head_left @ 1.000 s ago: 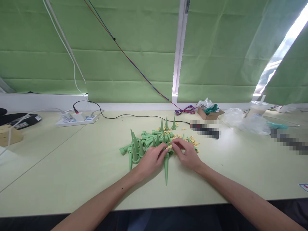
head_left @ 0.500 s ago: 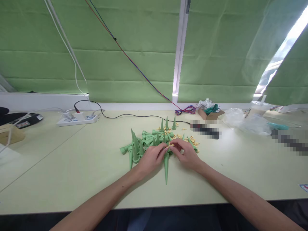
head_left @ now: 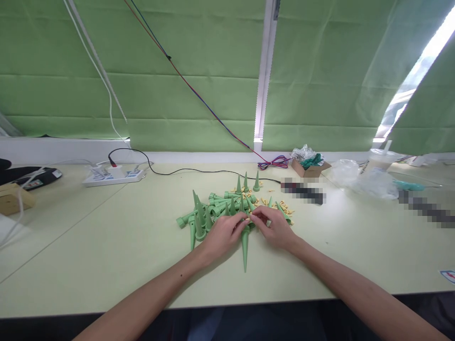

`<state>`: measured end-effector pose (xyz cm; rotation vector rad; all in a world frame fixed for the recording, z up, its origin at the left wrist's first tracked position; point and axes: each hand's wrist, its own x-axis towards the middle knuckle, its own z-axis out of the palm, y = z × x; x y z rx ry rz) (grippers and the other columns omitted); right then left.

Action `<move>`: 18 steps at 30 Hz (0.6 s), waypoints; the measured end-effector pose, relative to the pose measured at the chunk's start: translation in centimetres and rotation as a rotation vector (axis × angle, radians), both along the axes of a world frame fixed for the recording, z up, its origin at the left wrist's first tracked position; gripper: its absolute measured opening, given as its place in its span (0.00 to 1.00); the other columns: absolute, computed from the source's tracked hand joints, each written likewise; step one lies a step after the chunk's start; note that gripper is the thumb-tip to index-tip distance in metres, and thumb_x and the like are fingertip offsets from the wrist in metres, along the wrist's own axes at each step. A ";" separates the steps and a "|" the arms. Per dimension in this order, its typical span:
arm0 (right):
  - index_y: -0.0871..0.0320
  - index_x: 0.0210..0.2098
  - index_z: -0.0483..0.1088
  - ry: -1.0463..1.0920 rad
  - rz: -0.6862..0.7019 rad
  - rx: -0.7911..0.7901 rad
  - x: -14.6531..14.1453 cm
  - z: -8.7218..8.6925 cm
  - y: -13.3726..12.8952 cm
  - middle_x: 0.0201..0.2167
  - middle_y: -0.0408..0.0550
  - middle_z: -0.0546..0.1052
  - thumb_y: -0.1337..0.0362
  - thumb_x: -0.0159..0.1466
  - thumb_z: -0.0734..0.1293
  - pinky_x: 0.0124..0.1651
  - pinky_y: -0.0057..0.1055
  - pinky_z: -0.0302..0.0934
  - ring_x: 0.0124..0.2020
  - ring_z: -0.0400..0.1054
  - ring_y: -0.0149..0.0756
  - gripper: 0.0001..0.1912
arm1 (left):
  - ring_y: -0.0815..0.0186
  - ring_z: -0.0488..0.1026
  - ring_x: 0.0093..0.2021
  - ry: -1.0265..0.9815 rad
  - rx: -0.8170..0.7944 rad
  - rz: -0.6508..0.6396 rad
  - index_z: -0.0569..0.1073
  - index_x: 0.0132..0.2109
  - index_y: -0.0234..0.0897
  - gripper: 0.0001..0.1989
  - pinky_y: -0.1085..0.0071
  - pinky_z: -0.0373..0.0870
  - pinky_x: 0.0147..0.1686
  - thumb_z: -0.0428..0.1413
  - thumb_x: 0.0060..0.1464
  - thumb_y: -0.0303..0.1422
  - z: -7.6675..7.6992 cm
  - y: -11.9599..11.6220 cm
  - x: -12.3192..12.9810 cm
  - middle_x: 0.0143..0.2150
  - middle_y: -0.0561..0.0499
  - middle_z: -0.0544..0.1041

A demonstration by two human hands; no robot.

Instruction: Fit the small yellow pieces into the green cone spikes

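My left hand [head_left: 224, 235] and my right hand [head_left: 273, 227] meet fingertip to fingertip at the front of a pile of green plastic cones [head_left: 220, 208]. A small yellow piece [head_left: 249, 218] shows between the fingertips, mostly covered by them; both hands pinch at it. Under the fingers, one green spike [head_left: 245, 251] points toward the table's front edge. Some cones stand upright left of my left hand, others lie on their sides. Small yellow pieces [head_left: 289, 211] are scattered behind and right of my right hand.
A white power strip [head_left: 115, 176] lies at the back left with a black cable running right. At the back right are a small cardboard box [head_left: 310, 170], plastic bags [head_left: 377, 182] and a cup [head_left: 382, 158]. A yellow block [head_left: 14, 199] is far left.
The fingertips have closed in further around the small yellow piece, so less of it shows. The cones and the rest of the table are unchanged.
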<state>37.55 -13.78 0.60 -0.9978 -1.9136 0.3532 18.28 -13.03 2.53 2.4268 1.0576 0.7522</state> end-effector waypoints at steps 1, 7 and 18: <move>0.57 0.32 0.68 -0.001 -0.006 0.007 0.0 0.0 0.0 0.23 0.42 0.70 0.62 0.68 0.62 0.29 0.27 0.56 0.23 0.62 0.30 0.09 | 0.67 0.68 0.28 0.003 -0.001 0.004 0.72 0.44 0.39 0.14 0.72 0.58 0.31 0.43 0.68 0.38 0.0 0.0 0.0 0.29 0.55 0.74; 0.57 0.31 0.67 0.013 -0.038 0.051 0.0 0.3 0.0 0.23 0.42 0.70 0.63 0.67 0.62 0.28 0.27 0.57 0.23 0.62 0.30 0.09 | 0.68 0.64 0.24 0.041 -0.016 0.037 0.70 0.40 0.39 0.12 0.72 0.55 0.27 0.45 0.66 0.39 0.4 -0.3 0.1 0.23 0.57 0.69; 0.57 0.30 0.67 0.021 -0.052 0.049 0.0 0.4 -0.1 0.23 0.42 0.70 0.63 0.67 0.62 0.28 0.27 0.57 0.23 0.62 0.30 0.09 | 0.65 0.65 0.25 0.191 -0.056 0.063 0.71 0.38 0.39 0.13 0.72 0.52 0.26 0.47 0.63 0.41 -0.2 -0.4 0.0 0.23 0.54 0.68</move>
